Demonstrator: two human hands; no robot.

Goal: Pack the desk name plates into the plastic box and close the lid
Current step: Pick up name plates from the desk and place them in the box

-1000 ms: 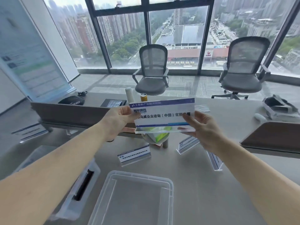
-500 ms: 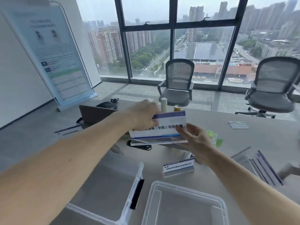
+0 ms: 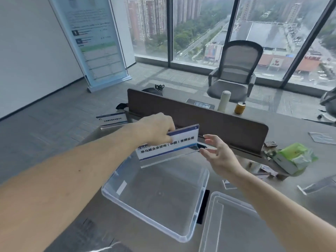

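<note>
A clear acrylic name plate (image 3: 170, 145) with a blue and white card hangs tilted over the far rim of the clear plastic box (image 3: 145, 210). My left hand (image 3: 157, 130) grips the plate's top left edge. My right hand (image 3: 217, 153) is just off the plate's right end, fingers spread and relaxed, holding nothing. The box's clear lid (image 3: 234, 226) lies flat to the right of the box. A second name plate (image 3: 112, 119) stands at the far left of the desk. Another clear plate (image 3: 318, 185) lies at the right.
A brown desk divider (image 3: 200, 115) runs behind the box. A white bottle (image 3: 224, 101) and a yellow can (image 3: 240, 107) stand beyond it. Green tissue packs (image 3: 294, 157) sit at the right. Office chairs, a banner and windows are farther back.
My view swung left and down, so the box is now below the plate. My left hand carried the plate down over the box. My right hand let go of its right end.
</note>
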